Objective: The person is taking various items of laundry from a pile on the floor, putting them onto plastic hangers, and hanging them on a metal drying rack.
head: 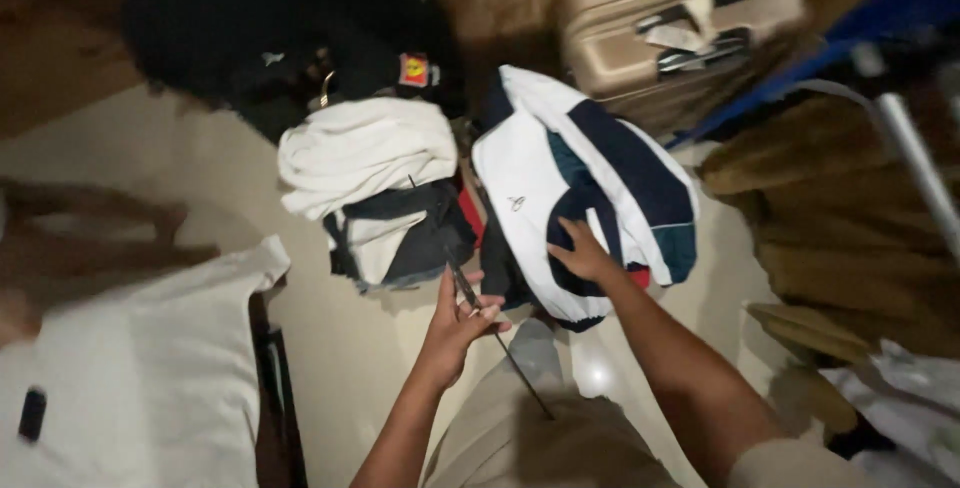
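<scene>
**Desk:** What sits closest to the camera?

**Photographer:** The person's knee in tan trousers [540,443], at the bottom of the frame. Just above it the left hand [462,320] is closed around a thin dark rod [497,336], which slants from the hand down across the trousers. I cannot tell what the rod is.

**Desk:** And the other hand?

**Photographer:** The right hand [583,253] lies flat, fingers spread, on a white and navy jacket [585,183] spread over the pale floor [340,338]. It presses on the jacket's near part and grips nothing.

**Desk:** What lies around the jacket?

**Photographer:** Just left of it, a pile of folded clothes [385,203], white on top and dark beneath. Further left and nearer the camera, a white pillow [130,378]. To the jacket's right, brown fabric [840,218] crossed by a pale metal pole [915,163].

**Desk:** And beyond?

**Photographer:** Behind the jacket stands a beige suitcase [680,18], blurred. Left of that, beyond the folded pile, is a black bag [260,18] with a small red and yellow patch.
</scene>
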